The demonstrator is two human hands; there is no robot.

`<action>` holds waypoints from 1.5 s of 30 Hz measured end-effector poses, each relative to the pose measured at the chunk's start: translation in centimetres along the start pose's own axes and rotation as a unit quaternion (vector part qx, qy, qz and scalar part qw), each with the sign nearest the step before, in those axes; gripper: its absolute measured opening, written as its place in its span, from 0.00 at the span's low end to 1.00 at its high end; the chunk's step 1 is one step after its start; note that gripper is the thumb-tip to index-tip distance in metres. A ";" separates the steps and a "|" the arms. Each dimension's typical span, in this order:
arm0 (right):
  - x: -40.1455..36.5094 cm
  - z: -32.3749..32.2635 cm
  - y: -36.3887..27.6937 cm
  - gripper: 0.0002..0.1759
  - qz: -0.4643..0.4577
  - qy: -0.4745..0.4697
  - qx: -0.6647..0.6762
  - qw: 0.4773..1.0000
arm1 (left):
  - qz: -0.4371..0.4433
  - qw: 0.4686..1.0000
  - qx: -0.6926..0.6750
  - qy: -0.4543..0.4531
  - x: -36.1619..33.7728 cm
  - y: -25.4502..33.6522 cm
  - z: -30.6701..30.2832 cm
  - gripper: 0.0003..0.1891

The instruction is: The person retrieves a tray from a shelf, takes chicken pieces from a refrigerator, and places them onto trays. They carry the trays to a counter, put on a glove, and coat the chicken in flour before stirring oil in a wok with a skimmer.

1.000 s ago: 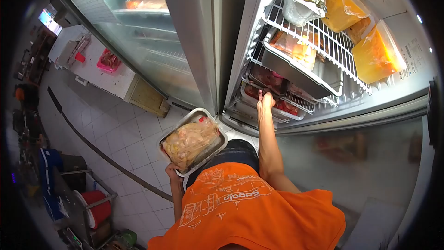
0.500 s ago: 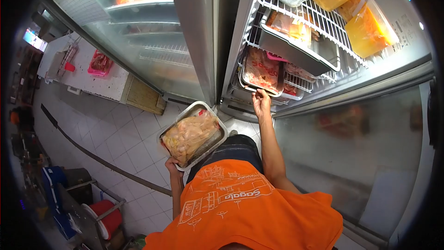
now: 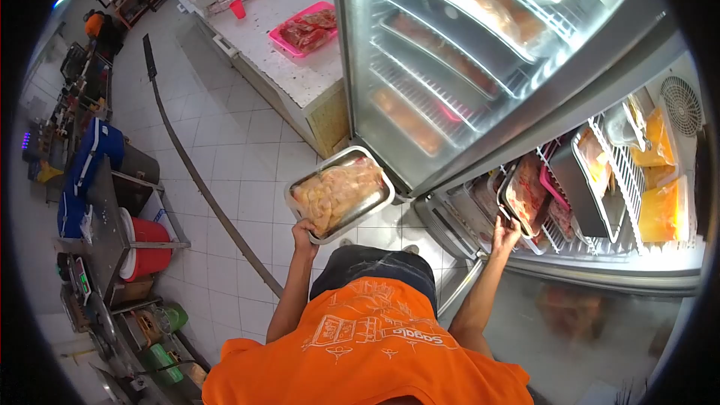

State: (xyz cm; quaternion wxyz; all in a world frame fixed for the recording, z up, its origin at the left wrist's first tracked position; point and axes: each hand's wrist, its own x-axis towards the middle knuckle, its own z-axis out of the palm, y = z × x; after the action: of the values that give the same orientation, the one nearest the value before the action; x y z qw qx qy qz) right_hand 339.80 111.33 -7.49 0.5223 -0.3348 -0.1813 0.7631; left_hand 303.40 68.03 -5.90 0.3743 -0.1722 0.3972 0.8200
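Metal tray (image 3: 367,208): holds bagged pale meat (image 3: 334,191), outside the refrigerator (image 3: 585,274); your left hand (image 3: 304,234) clamped on its near edge.
Dark-rimmed tray (image 3: 529,233): red meat (image 3: 526,186) inside, in the refrigerator; newly reached by your right hand (image 3: 507,234) within the last second, so both hands are now occupied. Fingers bent at its front rim; closure, cannot tell.
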 end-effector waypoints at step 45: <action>-5.1 7.4 3.9 0.22 -0.183 0.088 0.036 0.979 | -0.150 0.717 0.527 -0.431 10.3 -7.6 24.5 0.15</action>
State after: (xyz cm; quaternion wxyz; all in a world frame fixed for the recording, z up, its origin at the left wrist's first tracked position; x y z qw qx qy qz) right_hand 333.19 105.68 -3.01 0.6786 -0.3427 -0.1647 0.6284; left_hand 302.61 95.17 -0.52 0.6530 0.3679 0.5302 0.3964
